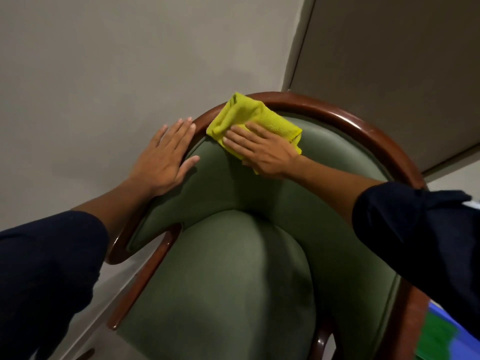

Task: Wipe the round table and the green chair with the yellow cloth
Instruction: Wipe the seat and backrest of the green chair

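While the left hand (166, 158) lies flat and open on the wooden rim (324, 107), likely steadying the green chair (220, 268), the right hand (259, 149) presses the folded yellow cloth (249, 118) against the upper backrest, fingers spread, no closed grip. No table shows.

Head view, close above chair (223, 268)

We note dim, even indoor light with no clear source. Soft shadows lie under both hands on the chair (259, 203); wide-angle bending shows at edges, and fine detail looks slightly smeared.
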A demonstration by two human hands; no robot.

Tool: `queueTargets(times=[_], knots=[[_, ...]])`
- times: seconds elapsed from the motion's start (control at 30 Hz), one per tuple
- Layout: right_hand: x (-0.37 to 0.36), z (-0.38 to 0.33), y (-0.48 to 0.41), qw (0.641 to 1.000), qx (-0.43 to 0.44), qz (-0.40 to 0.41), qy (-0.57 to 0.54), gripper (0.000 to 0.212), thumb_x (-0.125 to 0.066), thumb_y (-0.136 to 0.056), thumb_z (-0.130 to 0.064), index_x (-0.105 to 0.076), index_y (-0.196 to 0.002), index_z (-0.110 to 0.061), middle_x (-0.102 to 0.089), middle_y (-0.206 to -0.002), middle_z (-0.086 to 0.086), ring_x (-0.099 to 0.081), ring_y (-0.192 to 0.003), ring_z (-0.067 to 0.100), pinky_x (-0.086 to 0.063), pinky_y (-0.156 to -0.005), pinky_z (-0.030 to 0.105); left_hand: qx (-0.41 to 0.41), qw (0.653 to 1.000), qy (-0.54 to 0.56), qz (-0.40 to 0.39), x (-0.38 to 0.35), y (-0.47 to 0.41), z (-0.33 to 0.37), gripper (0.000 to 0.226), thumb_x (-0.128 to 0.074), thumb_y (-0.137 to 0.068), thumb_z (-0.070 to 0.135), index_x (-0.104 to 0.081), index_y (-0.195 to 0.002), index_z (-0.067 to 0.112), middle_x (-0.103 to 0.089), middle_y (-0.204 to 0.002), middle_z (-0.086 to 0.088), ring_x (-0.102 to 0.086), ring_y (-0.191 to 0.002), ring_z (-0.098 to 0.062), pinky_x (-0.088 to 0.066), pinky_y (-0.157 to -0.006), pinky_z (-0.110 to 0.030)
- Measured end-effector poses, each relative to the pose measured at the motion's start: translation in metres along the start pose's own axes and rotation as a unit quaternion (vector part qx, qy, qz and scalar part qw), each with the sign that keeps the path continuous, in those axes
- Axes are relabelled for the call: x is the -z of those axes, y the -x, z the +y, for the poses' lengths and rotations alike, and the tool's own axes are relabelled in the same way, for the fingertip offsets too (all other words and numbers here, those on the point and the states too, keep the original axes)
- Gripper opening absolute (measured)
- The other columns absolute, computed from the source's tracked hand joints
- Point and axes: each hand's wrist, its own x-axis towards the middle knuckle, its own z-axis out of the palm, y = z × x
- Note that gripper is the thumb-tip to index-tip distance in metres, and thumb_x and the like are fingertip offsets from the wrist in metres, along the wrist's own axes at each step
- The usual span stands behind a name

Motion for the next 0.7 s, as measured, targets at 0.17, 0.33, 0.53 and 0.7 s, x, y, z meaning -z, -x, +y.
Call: queueTargets(times=[0.17,0.33,0.53,0.7], knots=[[-0.009,0.018,0.089,0.983,-0.178,-0.041,0.010,0.064,-0.031,-0.100,-0.049,-0.010,-0.156,-0.028,-0.017,-0.164,0.008,-0.019,-0.150,0.028,-0.009,-0.123,0.048,0.018,1.000,0.004,-0.020,-0.001,0.014,-0.015,0.073,-0.018,-0.099,0.050,-0.013,-0.157,0.005,-0.013,-0.166,-0.013,-0.011,-0.154,-0.025,-0.011,-0.126,-0.044],[0.008,-0.012,0.200,0.955,-0.284,-0.081,-0.019,0.065,-0.031,-0.099,-0.047,-0.015,-0.156,-0.020,-0.016,-0.163,0.016,-0.016,-0.151,0.032,-0.012,-0.122,0.047,0.013,1.000,0.011,-0.015,0.000,0.012,-0.007,0.074,-0.021,-0.098,0.049,-0.017,-0.156,0.002,-0.016,-0.165,-0.016,-0.015,-0.154,-0.028,-0.013,-0.126,-0.043],[0.020,-0.005,0.203,0.970,-0.205,-0.132,-0.025,0.074,-0.027,-0.089,-0.051,-0.012,-0.156,-0.021,-0.014,-0.164,0.013,-0.012,-0.151,0.031,-0.014,-0.120,0.051,0.010,1.000,0.012,-0.004,-0.005,0.010,-0.008,0.072,-0.026,-0.099,0.046,-0.020,-0.155,0.001,-0.021,-0.163,-0.019,-0.021,-0.152,-0.032,-0.013,-0.123,-0.044],[-0.003,0.018,0.123,0.988,-0.137,-0.063,0.015,0.068,-0.026,-0.097,-0.047,-0.002,-0.156,-0.024,-0.004,-0.165,0.013,-0.005,-0.152,0.031,-0.006,-0.122,0.050,0.002,1.000,0.016,0.013,-0.007,0.010,-0.008,0.070,-0.030,-0.101,0.044,-0.020,-0.155,0.001,-0.021,-0.163,-0.019,-0.021,-0.152,-0.032,-0.014,-0.124,-0.045]])
